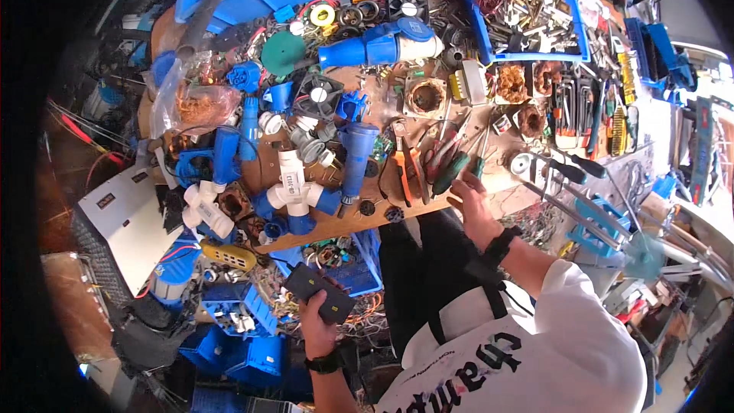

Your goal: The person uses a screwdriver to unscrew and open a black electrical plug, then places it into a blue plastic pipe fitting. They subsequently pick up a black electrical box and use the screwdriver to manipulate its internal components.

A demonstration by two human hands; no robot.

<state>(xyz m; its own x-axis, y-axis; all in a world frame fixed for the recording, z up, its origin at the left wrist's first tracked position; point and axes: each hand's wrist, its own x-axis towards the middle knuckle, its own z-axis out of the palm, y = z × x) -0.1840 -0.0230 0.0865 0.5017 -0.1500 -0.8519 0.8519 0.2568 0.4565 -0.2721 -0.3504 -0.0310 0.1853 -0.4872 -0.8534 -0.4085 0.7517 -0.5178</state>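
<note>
In my left hand point(317, 320), below the bench's front edge, is a flat black box point(319, 295) with a short cable at one end, gripped between thumb and fingers. My right hand point(475, 210) reaches over the front edge of the wooden bench point(367, 223). Its fingers are apart, with the tips right at the green-handled screwdrivers point(451, 173); whether they touch a handle I cannot tell. Orange-handled pliers point(409, 172) lie just left of these. Further left are a white cross-shaped connector point(290, 183) with blue ends and a long blue plug point(358, 157).
A blue bin point(587, 44) of metal parts stands at the back right, beside hex keys point(577, 107). A large blue plug connector point(378, 44) and a green disc point(283, 53) lie at the back. Below the bench sit blue crates point(370, 260) and a yellow power strip point(229, 255).
</note>
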